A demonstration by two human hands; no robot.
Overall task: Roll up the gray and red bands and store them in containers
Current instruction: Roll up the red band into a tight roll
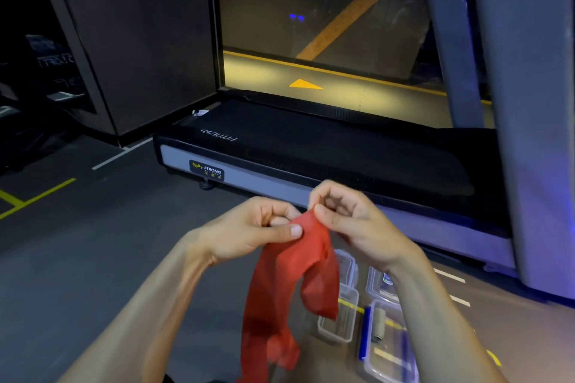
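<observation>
Head view, and I read everything against the treadmill (311, 152) lying across the middle of the frame. On the near side of its silver side rail, toward the left, my left hand (249, 230) pinches the top edge of the red band (280, 286) between thumb and curled fingers (281, 211). Just to the right, touching the same top edge, my right hand (351, 221) grasps it too, thumb pressed on the fabric. Below both hands the red band hangs loose and crumpled, unrolled, toward the bottom edge. Farther right, on the floor (93, 258) beside the treadmill, sit clear containers (342, 320). One with a blue clip holds what looks like a rolled gray band (378, 325).
</observation>
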